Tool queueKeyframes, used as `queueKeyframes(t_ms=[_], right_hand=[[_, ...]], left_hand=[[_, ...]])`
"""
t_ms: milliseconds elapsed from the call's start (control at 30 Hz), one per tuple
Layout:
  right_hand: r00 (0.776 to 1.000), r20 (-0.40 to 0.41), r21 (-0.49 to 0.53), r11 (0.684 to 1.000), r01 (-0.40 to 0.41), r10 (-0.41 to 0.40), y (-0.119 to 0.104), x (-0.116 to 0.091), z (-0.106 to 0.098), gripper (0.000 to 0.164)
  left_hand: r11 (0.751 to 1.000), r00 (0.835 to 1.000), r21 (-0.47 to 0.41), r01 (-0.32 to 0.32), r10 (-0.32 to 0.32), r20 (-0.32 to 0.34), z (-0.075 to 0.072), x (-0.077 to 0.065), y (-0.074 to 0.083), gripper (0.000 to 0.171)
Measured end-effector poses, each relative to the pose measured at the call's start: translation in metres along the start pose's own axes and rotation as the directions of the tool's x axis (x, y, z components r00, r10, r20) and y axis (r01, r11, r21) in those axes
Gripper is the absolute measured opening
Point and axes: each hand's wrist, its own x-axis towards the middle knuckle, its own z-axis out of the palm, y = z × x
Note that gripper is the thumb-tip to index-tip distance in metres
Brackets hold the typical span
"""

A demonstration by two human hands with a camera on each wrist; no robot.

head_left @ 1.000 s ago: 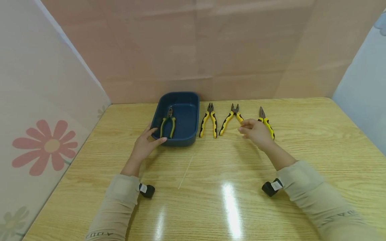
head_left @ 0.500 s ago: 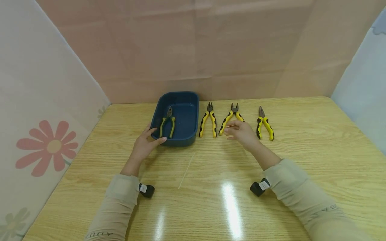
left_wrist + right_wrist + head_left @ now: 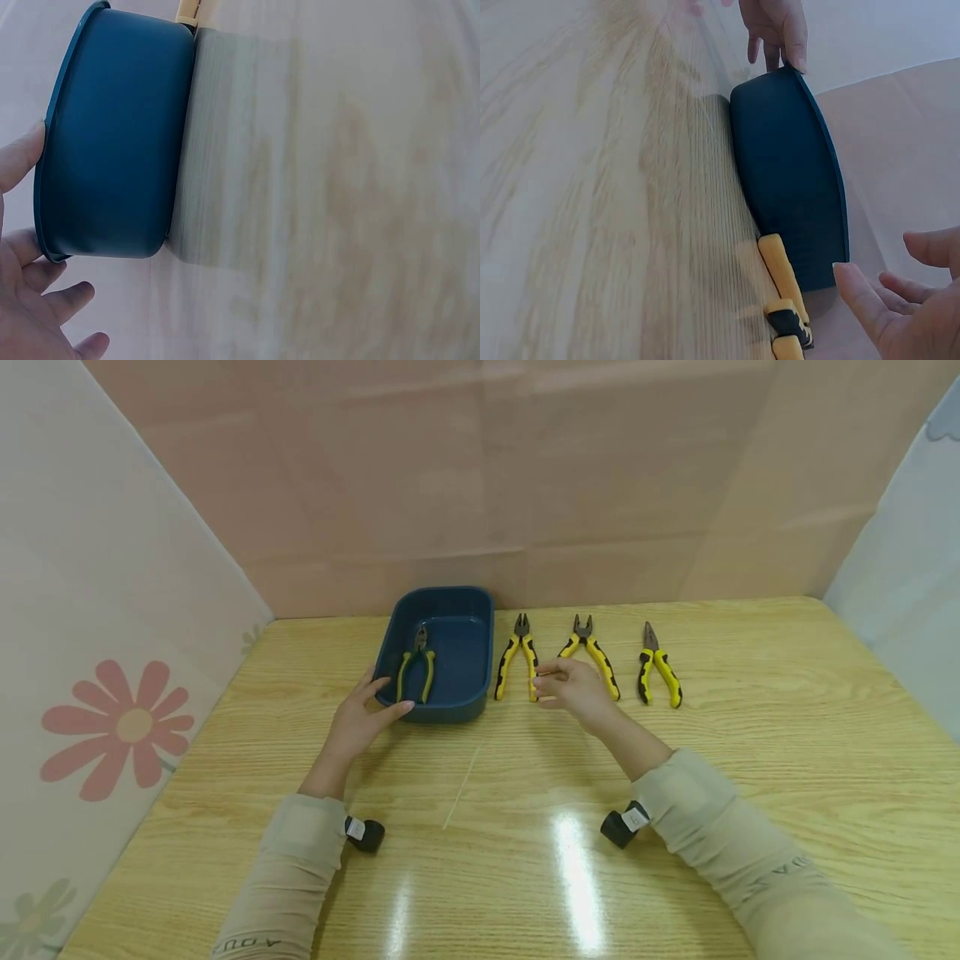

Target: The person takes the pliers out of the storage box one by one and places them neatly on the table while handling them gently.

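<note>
A deep blue plastic tub [image 3: 461,660] stands at the back of the table, with green-handled pliers [image 3: 427,681] lying inside. My left hand [image 3: 356,722] rests on its near left corner, thumb along the front rim and other fingers spread in the left wrist view. My right hand [image 3: 577,700] holds nothing, its fingers loosely bent over the table. It hovers between two yellow-and-black pliers, the left pliers [image 3: 508,664] beside the tub and the middle pliers [image 3: 600,664], hiding parts of their handles. Long-nosed pliers [image 3: 662,668] lie farther right.
A wood-grain table [image 3: 465,893] carries everything, with a thin pale strip [image 3: 461,787] on its surface. The pinkish back wall covering [image 3: 600,485] rises behind the tools. Side panels stand left and right, the left panel [image 3: 150,610] printed with flowers.
My right hand has moved left from near the long-nosed pliers, past the middle pliers, towards the left pliers. My left hand and the tub stay where they were.
</note>
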Motion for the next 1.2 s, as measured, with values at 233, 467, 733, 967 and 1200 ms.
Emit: queueKeyframes(t_ms=[233, 467, 733, 967, 1200], right_hand=[[1.000, 0.022, 0.043, 0.999, 0.015, -0.016, -0.003, 0.005, 0.015, 0.036], [0.999, 0.042, 0.127, 0.992, 0.015, -0.020, -0.003, 0.006, 0.029, 0.034], [0.998, 0.047, 0.169, 0.985, 0.031, -0.039, -0.011, 0.010, 0.041, 0.033], [0.996, 0.078, 0.211, 0.977, 0.029, -0.047, -0.018, 0.014, 0.050, 0.031], [0.994, 0.100, 0.231, 0.973, 0.019, -0.043, -0.022, 0.021, 0.058, 0.031]], left_hand=[[1.000, 1.000, -0.014, -0.006, 0.006, -0.002, -0.001, -0.001, 0.000, 0.082], [1.000, 1.000, -0.022, -0.008, 0.008, 0.001, -0.002, -0.003, -0.002, 0.082], [1.000, 1.000, -0.026, -0.005, 0.005, 0.002, -0.003, -0.003, -0.001, 0.083], [1.000, 1.000, -0.027, -0.009, 0.009, 0.001, -0.002, -0.003, -0.003, 0.083], [1.000, 1.000, -0.021, -0.010, 0.010, -0.003, -0.002, -0.003, -0.002, 0.084]])
